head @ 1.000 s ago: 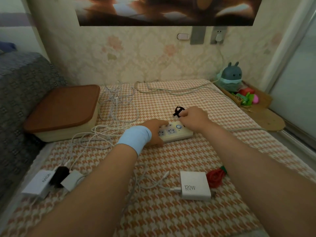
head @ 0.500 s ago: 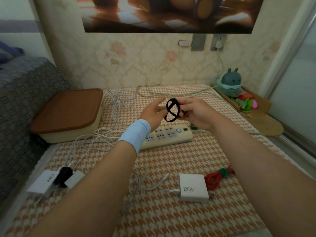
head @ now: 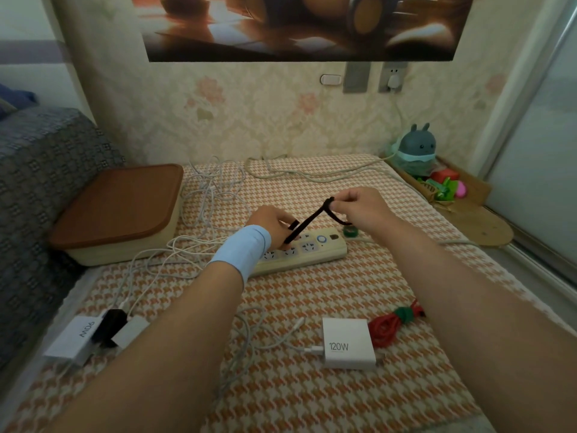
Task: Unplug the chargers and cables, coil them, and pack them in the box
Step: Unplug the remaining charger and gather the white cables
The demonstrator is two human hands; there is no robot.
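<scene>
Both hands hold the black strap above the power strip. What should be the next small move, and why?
Probably lay the black strap down beside the power strip. The left hand and right hand pinch it, stretched between them, yet the white cables lie loose and uncoiled, so nothing seems ready for tying; the red cable already has a green tie.

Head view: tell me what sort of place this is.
Probably a room in a home, perhaps a bedroom: floral wallpaper, a grey sofa beside a cloth-covered surface, and a toy by the wall.
</scene>
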